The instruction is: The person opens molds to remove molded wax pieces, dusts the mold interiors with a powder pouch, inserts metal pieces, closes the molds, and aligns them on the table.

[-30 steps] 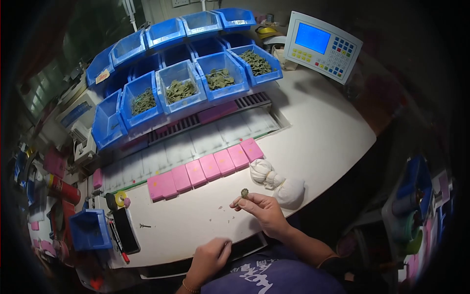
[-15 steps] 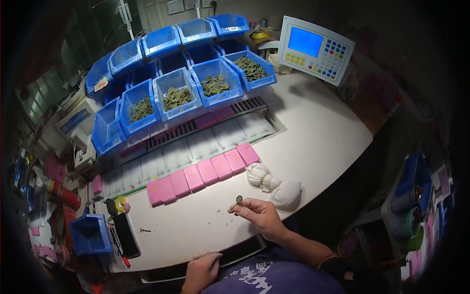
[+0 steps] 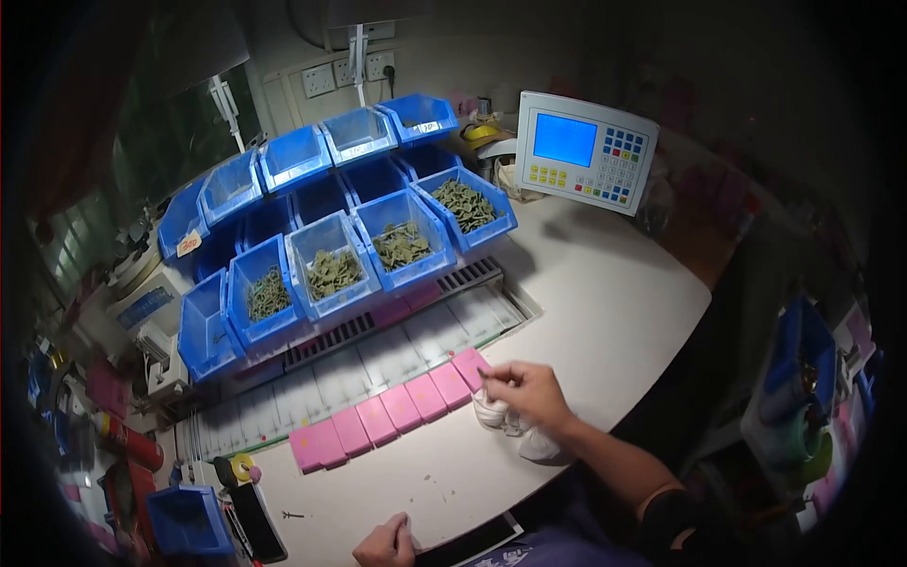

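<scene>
My right hand [image 3: 531, 392] is raised over the right end of a row of pink blocks [image 3: 402, 406], thumb and fingers pinched on a small dark green piece [image 3: 483, 374]. The piece is too small to make out its kind. Just below this hand lies a knotted white cloth bundle [image 3: 537, 444], partly covered by it. My left hand [image 3: 385, 543] rests at the table's front edge, its fingers curled in a loose fist. I see nothing in it.
Blue bins [image 3: 402, 269] stand in tiers at the back, several holding green pieces. A control panel [image 3: 588, 151] with a lit screen is at the back right. A phone [image 3: 257, 524] and a blue tray [image 3: 189, 520] lie at the left. A small dark twig-like piece [image 3: 293, 515] is nearby.
My right hand has moved up and away from me toward the right end of the pink row, carrying the small green piece. The camera view has shifted; my left hand stays at the edge.
</scene>
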Action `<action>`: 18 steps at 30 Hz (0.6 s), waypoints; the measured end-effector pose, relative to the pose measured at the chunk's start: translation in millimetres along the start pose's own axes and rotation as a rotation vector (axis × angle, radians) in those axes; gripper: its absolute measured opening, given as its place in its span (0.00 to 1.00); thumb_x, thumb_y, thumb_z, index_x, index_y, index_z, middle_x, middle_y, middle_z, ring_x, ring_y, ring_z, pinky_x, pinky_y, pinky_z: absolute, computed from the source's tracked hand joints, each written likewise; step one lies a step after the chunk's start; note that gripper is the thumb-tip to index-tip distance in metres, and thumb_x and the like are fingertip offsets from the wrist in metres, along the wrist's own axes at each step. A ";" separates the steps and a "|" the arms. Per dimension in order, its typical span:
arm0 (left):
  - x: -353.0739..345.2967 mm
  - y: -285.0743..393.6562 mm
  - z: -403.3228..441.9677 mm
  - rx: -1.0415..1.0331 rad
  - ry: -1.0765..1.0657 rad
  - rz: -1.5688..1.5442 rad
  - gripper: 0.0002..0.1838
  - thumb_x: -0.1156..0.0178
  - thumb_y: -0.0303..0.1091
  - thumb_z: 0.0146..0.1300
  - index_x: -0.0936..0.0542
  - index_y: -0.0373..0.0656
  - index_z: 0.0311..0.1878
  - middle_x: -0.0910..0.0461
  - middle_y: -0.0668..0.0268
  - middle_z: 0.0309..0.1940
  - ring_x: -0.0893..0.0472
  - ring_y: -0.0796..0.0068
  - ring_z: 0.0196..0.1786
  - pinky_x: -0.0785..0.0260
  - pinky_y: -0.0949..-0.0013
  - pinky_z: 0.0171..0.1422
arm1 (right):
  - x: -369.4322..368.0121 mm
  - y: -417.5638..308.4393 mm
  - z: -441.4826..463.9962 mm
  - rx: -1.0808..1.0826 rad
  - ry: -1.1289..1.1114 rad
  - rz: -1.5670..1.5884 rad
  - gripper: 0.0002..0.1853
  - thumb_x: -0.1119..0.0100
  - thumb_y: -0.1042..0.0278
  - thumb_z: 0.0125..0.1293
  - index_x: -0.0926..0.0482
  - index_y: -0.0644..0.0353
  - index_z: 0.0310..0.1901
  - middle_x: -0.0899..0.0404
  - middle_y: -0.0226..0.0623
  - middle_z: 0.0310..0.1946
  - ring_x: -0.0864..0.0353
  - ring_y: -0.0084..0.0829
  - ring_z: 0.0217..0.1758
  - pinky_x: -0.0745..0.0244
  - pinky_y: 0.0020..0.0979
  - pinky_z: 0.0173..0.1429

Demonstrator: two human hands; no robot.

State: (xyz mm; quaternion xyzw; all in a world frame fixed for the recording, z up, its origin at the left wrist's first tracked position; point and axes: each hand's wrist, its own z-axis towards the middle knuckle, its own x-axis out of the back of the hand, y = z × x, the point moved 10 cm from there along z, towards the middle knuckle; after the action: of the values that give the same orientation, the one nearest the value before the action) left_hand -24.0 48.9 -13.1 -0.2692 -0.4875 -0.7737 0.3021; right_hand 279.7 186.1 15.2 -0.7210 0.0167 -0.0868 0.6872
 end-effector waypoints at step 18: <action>-3.3 9.5 -2.2 -0.085 0.112 0.188 0.15 0.37 0.23 0.52 0.13 0.44 0.44 0.22 0.59 0.23 0.25 0.59 0.23 0.32 0.59 0.29 | 73.0 -137.5 243.6 0.696 0.428 -0.447 0.19 0.36 0.72 0.60 0.28 0.64 0.52 0.18 0.47 0.32 0.17 0.42 0.36 0.23 0.39 0.46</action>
State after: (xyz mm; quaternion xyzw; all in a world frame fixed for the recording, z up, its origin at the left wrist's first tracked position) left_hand -15.1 44.3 -10.7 -0.2826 -0.4089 -0.7759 0.3886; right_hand 374.5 423.9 149.5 -0.3994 -0.0280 -0.3801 0.8338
